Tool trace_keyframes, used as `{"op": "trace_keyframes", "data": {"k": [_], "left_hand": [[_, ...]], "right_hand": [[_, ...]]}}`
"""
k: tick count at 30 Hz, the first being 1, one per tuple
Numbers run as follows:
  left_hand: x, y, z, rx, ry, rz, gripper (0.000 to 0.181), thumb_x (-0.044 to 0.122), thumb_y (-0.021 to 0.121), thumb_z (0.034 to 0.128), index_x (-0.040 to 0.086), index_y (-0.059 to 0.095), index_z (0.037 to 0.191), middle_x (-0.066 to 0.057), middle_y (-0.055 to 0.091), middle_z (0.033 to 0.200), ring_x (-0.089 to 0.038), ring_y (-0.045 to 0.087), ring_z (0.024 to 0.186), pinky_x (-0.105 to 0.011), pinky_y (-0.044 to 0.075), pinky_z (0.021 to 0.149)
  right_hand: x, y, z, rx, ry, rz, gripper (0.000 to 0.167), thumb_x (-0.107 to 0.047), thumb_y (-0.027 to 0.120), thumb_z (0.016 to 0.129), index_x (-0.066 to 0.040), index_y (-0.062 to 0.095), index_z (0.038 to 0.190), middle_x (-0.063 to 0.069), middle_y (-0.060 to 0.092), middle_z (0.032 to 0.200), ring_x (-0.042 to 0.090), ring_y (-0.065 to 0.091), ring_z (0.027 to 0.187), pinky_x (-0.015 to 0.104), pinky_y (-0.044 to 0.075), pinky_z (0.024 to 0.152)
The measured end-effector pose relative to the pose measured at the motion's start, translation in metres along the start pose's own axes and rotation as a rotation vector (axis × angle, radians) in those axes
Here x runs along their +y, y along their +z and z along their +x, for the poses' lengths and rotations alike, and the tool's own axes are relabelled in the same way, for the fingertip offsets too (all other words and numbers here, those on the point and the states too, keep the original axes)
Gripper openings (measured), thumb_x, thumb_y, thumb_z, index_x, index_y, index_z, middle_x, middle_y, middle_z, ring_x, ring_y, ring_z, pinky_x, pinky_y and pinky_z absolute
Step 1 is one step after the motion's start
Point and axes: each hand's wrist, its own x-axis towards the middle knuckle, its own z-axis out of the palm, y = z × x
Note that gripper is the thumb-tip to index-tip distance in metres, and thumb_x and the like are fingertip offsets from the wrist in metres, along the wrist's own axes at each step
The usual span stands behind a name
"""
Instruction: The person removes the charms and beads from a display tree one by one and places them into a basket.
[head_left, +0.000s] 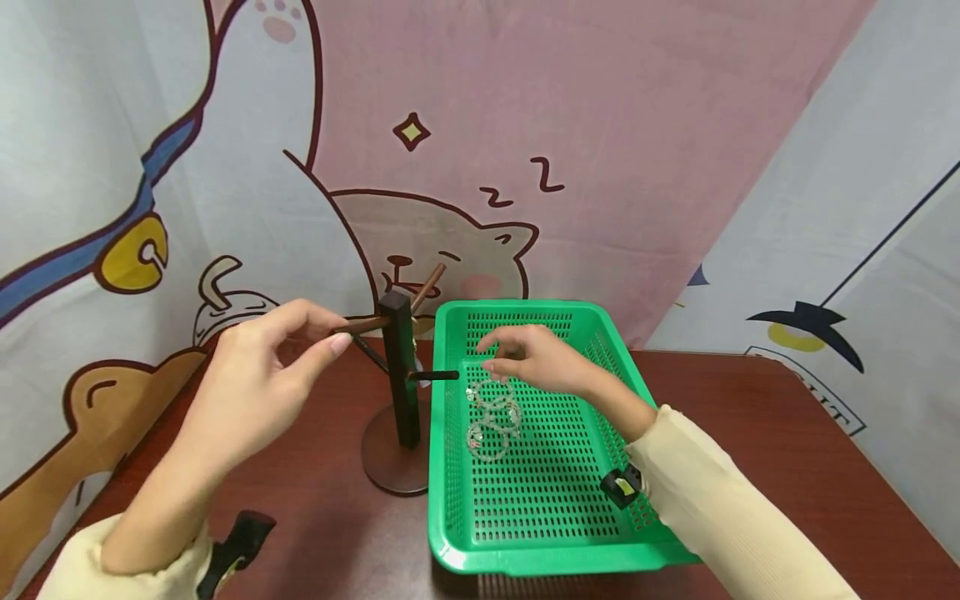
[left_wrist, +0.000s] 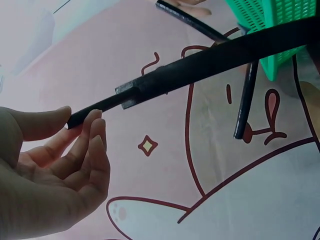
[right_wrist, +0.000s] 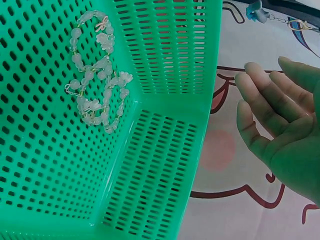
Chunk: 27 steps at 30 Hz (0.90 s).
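Observation:
My left hand [head_left: 251,392] pinches the tip of a wooden peg [left_wrist: 102,105] between thumb and fingers. The peg juts from the top of a dark upright stand [head_left: 402,383] with a round base. Over the green basket [head_left: 555,562], my right hand [head_left: 540,360] hovers with loosely bent fingers and nothing in them. Below it, clear beaded bracelets [right_wrist: 91,106] lie together on the basket floor, with pale charms and a small pink bow. A bluish charm [right_wrist: 256,13] and a thin chain hang by a dark bar in the right wrist view; in the head view the post partly hides them.
The stand's other pegs [head_left: 435,376] stick out in several directions, one reaching over the basket's left rim. A reddish-brown table [head_left: 750,467] carries both things. Behind it hangs a cloth [head_left: 615,167] printed with cartoon animals.

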Motion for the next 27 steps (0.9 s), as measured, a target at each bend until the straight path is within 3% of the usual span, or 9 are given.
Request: {"op": "trace_keyframes", "data": {"k": [5, 13, 27], "left_hand": [[0.001, -0.01, 0.004, -0.043, -0.014, -0.026, 0.007, 0.015, 0.062, 0.0881, 0.012, 0.067, 0.091, 0.004, 0.065, 0.079, -0.009, 0.051, 0.061, -0.022, 0.037, 0.057], [-0.015, -0.016, 0.014, -0.124, -0.078, -0.093, 0.014, 0.019, 0.062, 0.0881, 0.009, 0.068, 0.096, -0.003, 0.065, 0.078, -0.01, 0.048, 0.061, -0.025, 0.033, 0.051], [-0.016, -0.017, 0.017, -0.14, -0.104, -0.078, 0.014, 0.02, 0.062, 0.0882, 0.011, 0.068, 0.097, -0.002, 0.065, 0.078, -0.009, 0.051, 0.066, -0.024, 0.035, 0.054]], "right_hand": [[0.003, 0.001, -0.002, -0.021, 0.008, 0.006, 0.021, -0.011, 0.059, 0.089, -0.004, 0.06, 0.109, -0.003, 0.062, 0.07, 0.015, 0.053, 0.063, 0.026, 0.036, 0.054], [0.004, 0.002, -0.002, -0.025, 0.013, 0.03, 0.019, -0.014, 0.058, 0.091, -0.005, 0.061, 0.107, -0.003, 0.062, 0.07, 0.013, 0.055, 0.064, 0.027, 0.037, 0.054], [-0.011, 0.006, 0.008, -0.029, -0.04, 0.026, 0.021, -0.015, 0.055, 0.092, -0.005, 0.06, 0.11, -0.001, 0.064, 0.075, 0.015, 0.06, 0.069, 0.032, 0.048, 0.066]]}}
